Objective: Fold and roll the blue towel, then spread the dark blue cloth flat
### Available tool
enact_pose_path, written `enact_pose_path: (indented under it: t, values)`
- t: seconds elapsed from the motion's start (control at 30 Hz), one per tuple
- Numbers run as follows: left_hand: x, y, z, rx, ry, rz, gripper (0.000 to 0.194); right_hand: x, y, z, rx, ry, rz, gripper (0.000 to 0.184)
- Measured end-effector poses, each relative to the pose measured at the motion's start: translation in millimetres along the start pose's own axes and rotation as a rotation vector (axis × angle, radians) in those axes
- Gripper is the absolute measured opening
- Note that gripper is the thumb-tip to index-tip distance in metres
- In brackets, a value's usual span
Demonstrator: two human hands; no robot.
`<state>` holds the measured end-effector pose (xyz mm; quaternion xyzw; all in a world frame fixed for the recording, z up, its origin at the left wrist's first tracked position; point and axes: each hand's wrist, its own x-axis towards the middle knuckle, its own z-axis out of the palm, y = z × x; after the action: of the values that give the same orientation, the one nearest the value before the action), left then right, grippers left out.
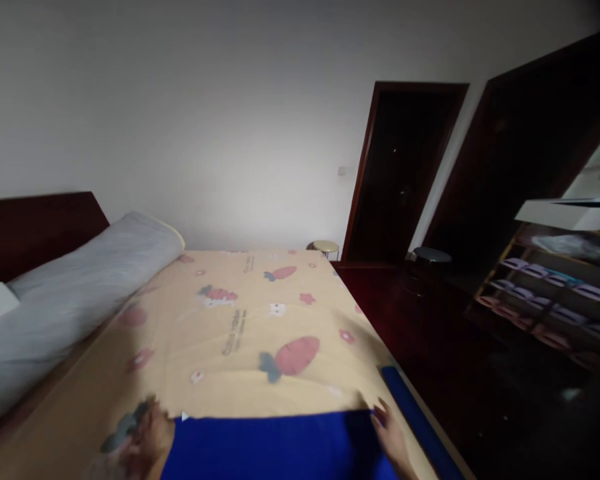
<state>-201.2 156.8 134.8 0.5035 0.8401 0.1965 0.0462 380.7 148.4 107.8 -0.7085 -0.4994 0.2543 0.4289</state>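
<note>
A blue cloth (275, 447) lies across the near part of the bed, its far edge nearly straight. A small white tag (185, 415) shows at its far left corner. Beside that corner is my left hand (150, 433), smeared by motion, so its grip is unclear. My right hand (389, 432) is at the cloth's far right corner, fingers stretched forward and apart, the tips touching or close to the edge. Under the cloth spreads a cream bedsheet (255, 320) printed with carrots, rabbits and flowers.
A grey bolster-like bundle (95, 267) lies along the left, near the dark headboard (40, 227). A dark blue strip (420, 420) runs down the bed's right edge. Stools (326, 247), a dark door (410, 173) and a shoe rack (555, 287) stand beyond.
</note>
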Motion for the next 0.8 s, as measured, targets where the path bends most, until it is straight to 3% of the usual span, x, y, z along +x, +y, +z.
enact_pose_path:
  t: [0.07,0.1,0.17,0.23,0.27,0.3,0.37,0.47,0.5,0.53,0.6,0.67,0.73,0.8]
  values:
    - [-47,34,27.6,0.026,-0.014,0.063,0.052,-44,-10,47,-0.036,-0.062,-0.054,0.050]
    - [-74,53,43.1,0.017,-0.042,0.159,0.055,-68,-19,75,-0.041,-0.123,-0.107,0.047]
    - [-124,91,71.6,-0.042,-0.205,0.482,0.060,-113,-37,130,-0.113,-0.319,-0.331,0.048]
    - [-154,109,89.9,-0.056,-0.380,0.550,0.061,-136,-51,165,-0.184,-0.472,-0.482,0.052]
    - [-158,107,93.7,-0.043,-0.436,0.546,0.061,-137,-53,170,-0.236,-0.515,-0.522,0.055]
    - [-155,97,94.0,-0.011,-0.456,0.518,0.061,-130,-51,167,-0.295,-0.528,-0.533,0.057]
    - [-133,57,87.3,0.093,-0.380,0.439,0.061,-103,-31,136,-0.431,-0.468,-0.476,0.057]
    - [-89,-11,74.4,0.217,-0.094,0.274,0.060,-56,21,67,-0.621,-0.204,-0.251,0.055]
    - [-79,-28,72.0,0.218,0.007,0.240,0.060,-45,38,47,-0.702,-0.106,-0.166,0.060]
    - [-72,-40,70.4,0.211,0.079,0.220,0.060,-37,53,33,-0.747,-0.085,-0.146,0.064]
    - [-65,-53,68.2,0.195,0.146,0.198,0.058,-29,72,17,-0.826,-0.071,-0.123,0.070]
    - [-64,-53,64.7,0.193,0.128,0.191,0.057,-27,77,13,-0.866,-0.090,-0.123,0.071]
    - [-64,-44,60.3,0.202,0.109,0.172,0.057,-27,71,15,-0.876,-0.091,-0.115,0.070]
    - [-71,-22,59.0,0.216,0.117,0.110,0.057,-33,57,25,-0.847,-0.041,-0.107,0.070]
